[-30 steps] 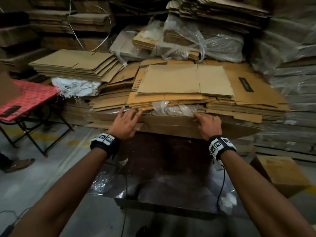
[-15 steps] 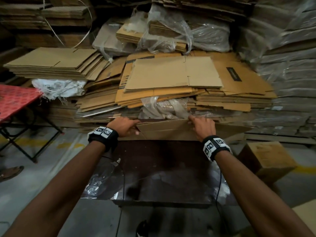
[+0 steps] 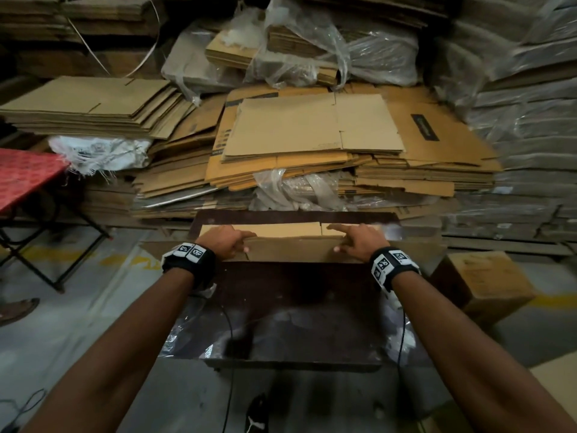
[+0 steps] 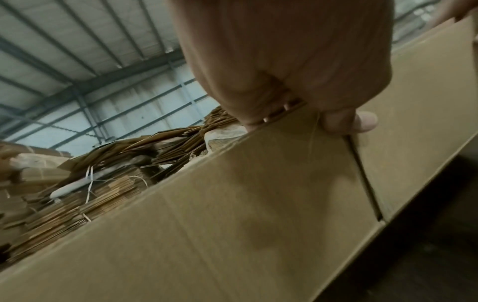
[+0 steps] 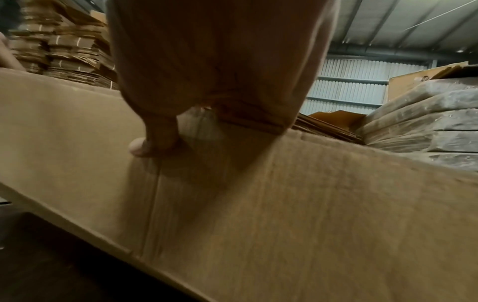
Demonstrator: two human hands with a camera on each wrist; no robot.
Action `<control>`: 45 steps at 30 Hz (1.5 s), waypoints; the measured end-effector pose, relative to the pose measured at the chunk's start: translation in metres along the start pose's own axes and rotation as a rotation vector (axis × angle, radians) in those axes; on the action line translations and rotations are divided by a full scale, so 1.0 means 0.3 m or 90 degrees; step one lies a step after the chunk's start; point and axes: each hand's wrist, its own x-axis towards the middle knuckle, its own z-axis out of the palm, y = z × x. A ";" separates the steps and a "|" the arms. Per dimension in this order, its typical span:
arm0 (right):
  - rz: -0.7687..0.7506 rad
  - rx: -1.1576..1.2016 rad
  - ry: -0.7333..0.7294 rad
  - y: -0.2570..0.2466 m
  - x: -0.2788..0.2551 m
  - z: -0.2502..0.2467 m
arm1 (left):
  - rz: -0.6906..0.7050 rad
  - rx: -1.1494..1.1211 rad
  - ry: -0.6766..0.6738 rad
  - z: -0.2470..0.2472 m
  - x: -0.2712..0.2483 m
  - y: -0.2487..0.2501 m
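A flattened brown cardboard box (image 3: 290,245) stands tilted up on the far half of a dark table (image 3: 296,307). My left hand (image 3: 226,240) grips its upper edge at the left, thumb on the near face and fingers behind, as the left wrist view shows (image 4: 305,114). My right hand (image 3: 354,240) grips the same edge at the right, with its thumb (image 5: 145,145) on the near face and its index finger stretched along the edge. The cardboard (image 5: 284,204) fills the lower part of both wrist views.
Behind the table rise stacks of flattened cartons (image 3: 312,135), some in clear plastic wrap (image 3: 327,48). A red-topped folding table (image 3: 22,176) stands at the left. A brown closed box (image 3: 480,285) sits on the floor at the right. Wrapped bundles (image 3: 524,135) fill the right side.
Both hands curled round the carton's edge and pulled it off the stack toward me onto the table, tipping it up. The camera tilted down slightly.
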 end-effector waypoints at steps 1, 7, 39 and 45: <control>-0.007 -0.010 -0.009 -0.008 -0.003 -0.004 | 0.006 0.009 -0.009 -0.005 -0.010 0.007; 0.043 -0.056 0.078 -0.060 -0.014 -0.117 | -0.058 0.020 0.058 -0.112 -0.054 0.058; 0.085 0.027 0.647 -0.087 0.555 -1.117 | -0.156 -0.006 0.619 -1.109 0.500 -0.251; 0.059 -0.009 0.640 0.049 0.788 -1.050 | -0.109 -0.006 0.657 -1.050 0.769 -0.319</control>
